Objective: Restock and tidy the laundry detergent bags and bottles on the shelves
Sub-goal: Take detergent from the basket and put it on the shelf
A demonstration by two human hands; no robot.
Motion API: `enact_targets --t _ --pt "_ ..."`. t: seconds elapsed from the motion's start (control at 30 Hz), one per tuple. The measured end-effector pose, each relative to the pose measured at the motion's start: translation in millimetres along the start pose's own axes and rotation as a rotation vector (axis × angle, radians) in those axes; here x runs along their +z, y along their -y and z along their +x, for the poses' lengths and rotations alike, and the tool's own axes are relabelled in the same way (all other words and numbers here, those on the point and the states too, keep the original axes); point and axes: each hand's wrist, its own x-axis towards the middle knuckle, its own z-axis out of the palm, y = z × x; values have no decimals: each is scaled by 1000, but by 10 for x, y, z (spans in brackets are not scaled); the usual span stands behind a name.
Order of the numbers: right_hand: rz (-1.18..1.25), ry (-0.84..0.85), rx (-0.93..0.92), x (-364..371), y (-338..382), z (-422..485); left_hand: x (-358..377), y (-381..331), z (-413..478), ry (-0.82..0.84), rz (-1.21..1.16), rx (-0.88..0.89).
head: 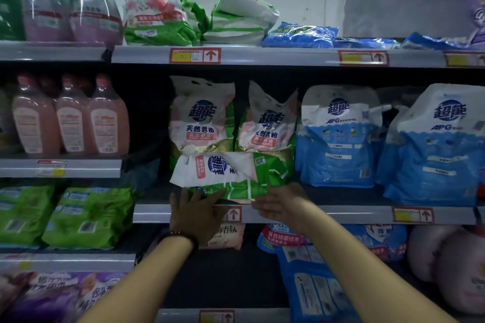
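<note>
I am pressing my left grip (195, 214), wide with fingers spread, against the lower left edge of a green-and-white plastic detergent bag (231, 173) that is lying crosswise at the front of the grey metal middle shelf (341, 214). My right grip (278, 204) is curling narrowly round the bag's lower right edge, holding it. The bag is leaning against two upright green-and-white bags (202, 118) of the same brand, with tall blue-and-white pouches (338, 136) standing just beside them. I am judging this row mostly faced, with this one bag not yet stood up and a dark gap showing to its left. On the grey top shelf (262, 56), crumpled green-and-white sacks (160, 16) are slumping and flat blue packets (299, 34) are lying down, so that tidying is looking undone.
</note>
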Motion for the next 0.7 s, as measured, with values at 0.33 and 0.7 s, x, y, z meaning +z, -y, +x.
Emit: enact_targets --t 0.33,0.7 --pt "-150 -157 -129 -338 -1064 -448 -53 -426 -878 -252 -192 143" --pt "-234 -208 213 -975 -3573 -1398 1756 -784 -2643 417 -457 139"
